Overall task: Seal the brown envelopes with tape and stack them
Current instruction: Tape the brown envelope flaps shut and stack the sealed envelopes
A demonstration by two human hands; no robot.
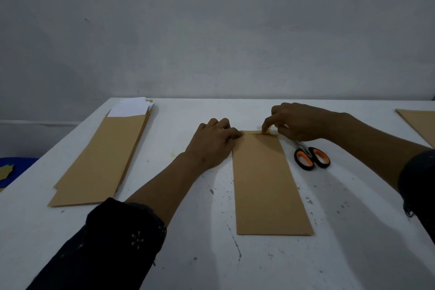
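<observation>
A long brown envelope (266, 183) lies lengthwise on the white table (211, 254) in front of me. A strip of tape (255, 132) runs across its far end. My left hand (211, 143) rests flat on the far left corner of the envelope, fingers pressing the tape's left end. My right hand (299, 122) is at the far right corner, index finger pushing down on the tape there. A stack of brown envelopes (103, 162) with white paper (130, 108) sticking out of the far end lies to the left.
Scissors (310, 156) with orange-and-black handles lie just right of the envelope, under my right wrist. Another brown envelope (421, 125) shows at the right edge. A blue object (14, 165) sits below the table's left edge. A grey wall stands behind.
</observation>
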